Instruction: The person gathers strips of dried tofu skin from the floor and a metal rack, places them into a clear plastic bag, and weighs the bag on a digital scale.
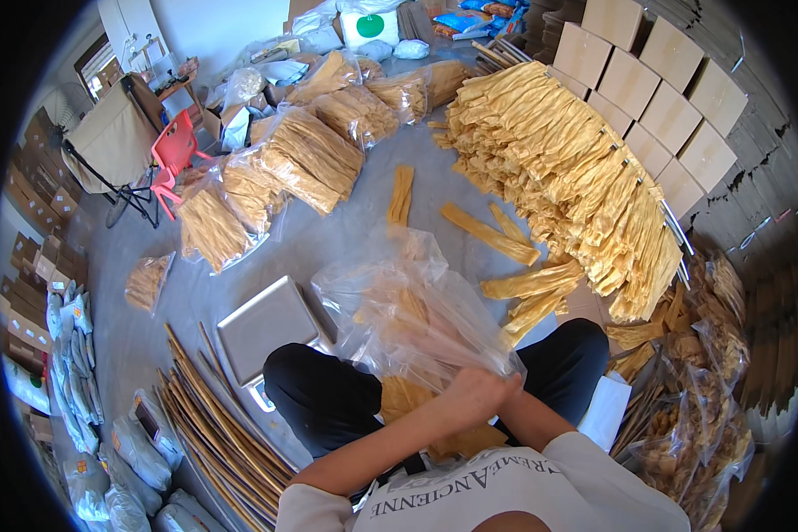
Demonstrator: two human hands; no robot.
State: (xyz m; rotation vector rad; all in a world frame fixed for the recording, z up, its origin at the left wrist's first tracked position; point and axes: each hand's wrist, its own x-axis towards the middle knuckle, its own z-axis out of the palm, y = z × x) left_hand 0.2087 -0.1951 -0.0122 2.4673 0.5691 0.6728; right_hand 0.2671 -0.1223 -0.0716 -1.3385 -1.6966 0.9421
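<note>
My left hand (475,392) is closed on the gathered edge of a large clear plastic bag (399,299), in front of my body between my knees. My right hand (513,386) is close against it at the same edge, mostly hidden, so its fingers cannot be made out. The bag spreads away from me over the floor. Folded yellow-brown dried sheets, possibly tofu skin, (399,399) lie under the bag and near my lap. More loose yellow strips (532,282) rest beyond my right knee.
A metal platform scale (269,326) stands left of the bag, beside a bundle of wooden sticks (219,439). Filled clear bags (312,156) line the far left. A long heap of yellow sheets (558,173) hangs on rods at right, before stacked cartons (658,86). A red chair (175,149) stands farther left.
</note>
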